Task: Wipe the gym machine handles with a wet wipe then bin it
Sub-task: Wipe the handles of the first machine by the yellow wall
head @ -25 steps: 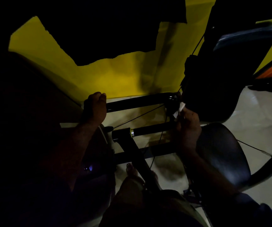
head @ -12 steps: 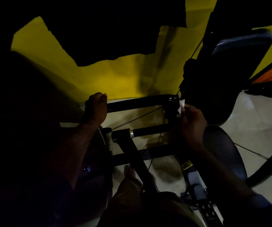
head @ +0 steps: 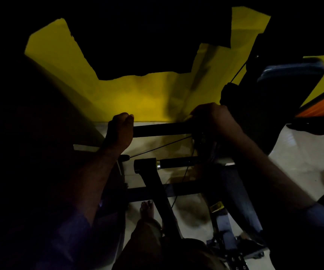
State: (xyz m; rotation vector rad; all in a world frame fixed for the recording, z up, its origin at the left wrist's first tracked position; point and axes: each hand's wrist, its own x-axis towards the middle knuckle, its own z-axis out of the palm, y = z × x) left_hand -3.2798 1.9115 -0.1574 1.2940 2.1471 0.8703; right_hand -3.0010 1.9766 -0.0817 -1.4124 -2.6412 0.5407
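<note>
Though the light was poor, I could make out the yellow wall (head: 147, 98) behind the machine and the dark back pad (head: 285, 80) off to the right. Across the middle ran the upper handle (head: 161, 129), a black bar, with the lower handle (head: 178, 162) nearer me and apart from it. The left hand (head: 120, 131) was wrapped round the upper handle's left end, fingers clenched on it, steadying the bar by my reading. The right hand (head: 213, 117) sat over the bar's right end, fingers curled down around it. The wet wipe I could not see (too dark, and the hand covered that spot); I judged it was pressed between palm and bar. So the step in hand looked like wiping the upper handle, early in the job. Next I would need to draw the right hand leftward along the bar, shift the left hand clear, then do the lower handle; no bin was in view.
</note>
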